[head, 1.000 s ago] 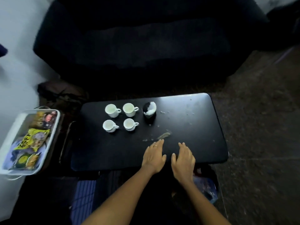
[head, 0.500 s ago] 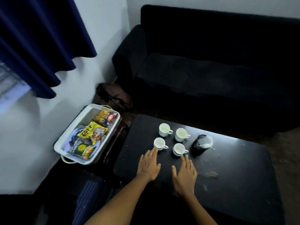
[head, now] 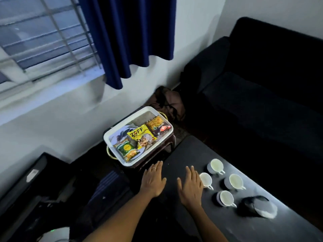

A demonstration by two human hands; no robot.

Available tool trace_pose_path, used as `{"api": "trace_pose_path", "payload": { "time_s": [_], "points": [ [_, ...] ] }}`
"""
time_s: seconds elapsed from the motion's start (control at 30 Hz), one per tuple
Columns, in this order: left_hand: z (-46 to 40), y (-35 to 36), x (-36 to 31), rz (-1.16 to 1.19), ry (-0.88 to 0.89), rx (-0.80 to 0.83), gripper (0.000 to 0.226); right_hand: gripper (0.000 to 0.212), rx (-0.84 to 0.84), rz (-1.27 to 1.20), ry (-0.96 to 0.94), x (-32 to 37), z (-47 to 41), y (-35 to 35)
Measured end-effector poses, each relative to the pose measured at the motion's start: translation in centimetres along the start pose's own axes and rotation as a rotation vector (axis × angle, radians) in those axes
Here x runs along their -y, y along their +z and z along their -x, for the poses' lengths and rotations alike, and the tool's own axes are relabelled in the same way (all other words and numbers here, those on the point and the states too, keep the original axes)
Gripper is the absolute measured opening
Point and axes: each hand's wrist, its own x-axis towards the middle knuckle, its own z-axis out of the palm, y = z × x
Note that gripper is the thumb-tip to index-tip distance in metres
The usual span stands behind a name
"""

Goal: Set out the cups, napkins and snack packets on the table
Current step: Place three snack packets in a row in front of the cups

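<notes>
Four white cups sit in a loose two-by-two cluster at the lower right of the frame on the black coffee table, handles all turned toward the right: the far cup, the near-left cup, the middle-right cup and the nearest cup. Grouped this way they read as already set out, which suggests that part of the task is done. Just beyond them toward the lower right stands a dark holder with something white spilling from it, probably the napkins, though the blur makes that uncertain. The snack packets are not yet on the table: they lie in a white tray at centre frame, raised on a small dark stand beside the table's left end, with a yellow ZOFF packet in the middle, a green packet at the tray's near end and a dark red-and-orange packet at its far end. Both hands are empty, fingers straight and spread, palms down. The left hand hovers near the table's corner, its fingertips close to the tray's near rim; the right hand lies low over the table just beside the near-left cup. Their forward reach toward the tray suggests the packets are the next thing to be fetched, and the tray's nearness to the table makes that a short transfer.
</notes>
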Motion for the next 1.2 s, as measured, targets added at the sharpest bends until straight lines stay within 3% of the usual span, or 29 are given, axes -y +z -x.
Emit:
{"api": "trace_pose_path", "payload": {
  "time_s": [0.2, 0.53, 0.97, 1.07, 1.13, 1.2],
  "points": [
    [-1.1, -2.0, 2.6, 0.136, -0.175, -0.065, 0.07, 0.058, 0.094, 0.045, -0.104, 2.8, -3.6, 0.8],
    [-1.8, -3.6, 8.2, 0.341, -0.404, -0.037, 0.07, 0.055, 0.286, 0.088, -0.241, 9.2, -7.0, 4.1],
    [-9.1, -7.5, 18.6, 0.54, -0.431, 0.147, 0.066, 0.041, 0.32, 0.039, -0.165, 19.6, -12.7, 10.8],
    [-10.7, -7.2, 20.2, 0.632, -0.481, 0.195, 0.027, 0.041, 0.34, 0.037, -0.118, 20.8, -13.5, 12.2],
    [-11.7, -7.3, 20.6, 0.743, -0.509, 0.211, 0.022, 0.042, 0.355, 0.021, -0.066, 21.3, -13.8, 13.1],
    [-12.3, -7.4, 20.8, 0.815, -0.522, 0.245, 0.034, 0.044, 0.376, 0.0, -0.021, 21.6, -14.0, 13.9]
  ]
}}
